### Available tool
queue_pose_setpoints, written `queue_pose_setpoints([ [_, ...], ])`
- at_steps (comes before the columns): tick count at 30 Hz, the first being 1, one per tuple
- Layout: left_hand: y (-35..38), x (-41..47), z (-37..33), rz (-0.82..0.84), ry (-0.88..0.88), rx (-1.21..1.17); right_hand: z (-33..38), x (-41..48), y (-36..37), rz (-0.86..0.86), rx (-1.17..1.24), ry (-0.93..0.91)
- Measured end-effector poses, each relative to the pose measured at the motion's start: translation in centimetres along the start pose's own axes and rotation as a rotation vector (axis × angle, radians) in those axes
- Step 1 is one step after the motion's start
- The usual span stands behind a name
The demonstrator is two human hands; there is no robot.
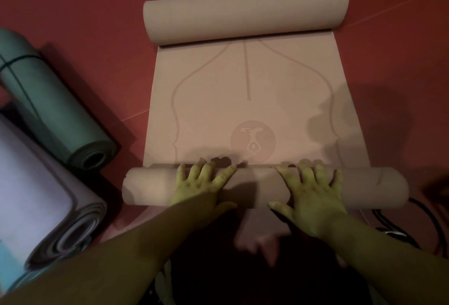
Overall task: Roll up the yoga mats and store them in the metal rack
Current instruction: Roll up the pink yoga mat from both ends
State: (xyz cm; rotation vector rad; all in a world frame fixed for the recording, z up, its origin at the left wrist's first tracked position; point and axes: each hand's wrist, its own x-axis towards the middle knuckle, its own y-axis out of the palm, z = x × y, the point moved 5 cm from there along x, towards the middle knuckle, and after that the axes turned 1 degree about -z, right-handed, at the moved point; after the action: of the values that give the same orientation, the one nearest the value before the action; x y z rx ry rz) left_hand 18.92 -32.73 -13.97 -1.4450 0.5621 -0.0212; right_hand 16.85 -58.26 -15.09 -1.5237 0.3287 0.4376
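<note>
A pale pink yoga mat (252,100) lies on the red floor, with a printed outline and a round logo on it. Its near end is rolled into a tube (262,186) and its far end curls into a second roll (245,12). My left hand (201,184) and my right hand (311,192) press flat on top of the near tube, fingers spread and pointing away from me. No metal rack is in view.
A rolled grey-green mat (51,107) with a dark strap lies at the left. A rolled lilac mat (41,197) lies in front of it at the lower left. Black straps (388,229) lie on the floor at the right. Red floor (85,8) surrounds the mat.
</note>
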Motion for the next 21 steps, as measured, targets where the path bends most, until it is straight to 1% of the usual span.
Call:
queue_pose_setpoints([
  [4,1.1,-0.9,-1.0,-0.032,-0.067,-0.017,0.1,0.6,-0.7,0.058,0.013,-0.010],
  [7,1.4,-0.6,-1.0,-0.013,-0.102,-0.048,0.0,0.8,-0.9,0.061,0.019,-0.013],
  [10,1.3,-0.1,-0.8,0.021,-0.100,-0.059,-0.1,0.8,-1.4,0.093,0.013,-0.001],
  [13,1.3,0.2,-0.4,0.020,-0.103,-0.076,0.3,-0.3,-1.2,0.055,0.037,0.034],
  [16,0.9,0.4,-0.4,0.007,-0.095,-0.082,0.6,-0.9,-0.3,-0.045,0.031,0.059],
  [17,0.8,0.5,-0.3,0.014,-0.091,-0.086,0.6,-0.6,-0.2,-0.049,0.032,0.067],
  [21,-0.2,1.0,-0.1,0.082,-0.100,-0.100,0.2,0.5,-0.4,0.031,0.008,0.068],
])
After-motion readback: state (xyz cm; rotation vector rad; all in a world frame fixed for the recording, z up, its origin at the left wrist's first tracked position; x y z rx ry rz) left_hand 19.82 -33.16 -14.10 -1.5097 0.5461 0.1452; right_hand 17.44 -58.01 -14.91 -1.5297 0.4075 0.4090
